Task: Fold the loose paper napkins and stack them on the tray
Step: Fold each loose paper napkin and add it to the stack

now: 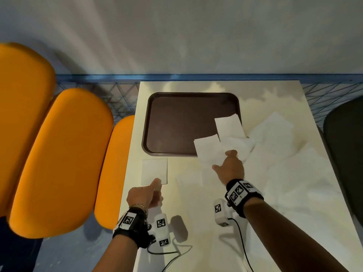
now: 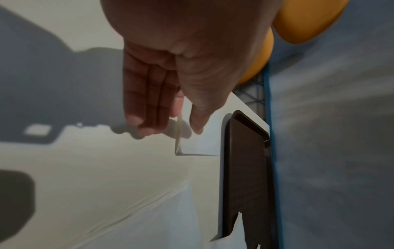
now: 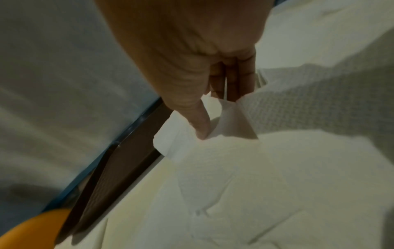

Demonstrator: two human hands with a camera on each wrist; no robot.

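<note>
A: Head view: one brown tray (image 1: 176,122) is seen on the white table (image 1: 196,222), one folded napkin (image 1: 154,170) just before it, pinched at its near edge by the left hand (image 1: 145,195).

B: Loose napkins (image 1: 275,154) are heaped on the right, too tangled to be counted. One napkin (image 1: 210,152), overlapping the tray's corner, is pinched by the right hand (image 1: 229,169); the thumb-and-finger grip is shown only at the right wrist. Orange cushions (image 1: 59,154) are seen left.

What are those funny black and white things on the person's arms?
Both arms are bare, no sleeves. Each wrist wears a black band with checkered square markers. A white camera block, also marked, hangs under each wrist with a thin black cable trailing. The left wrist also has a thin bracelet.
</note>
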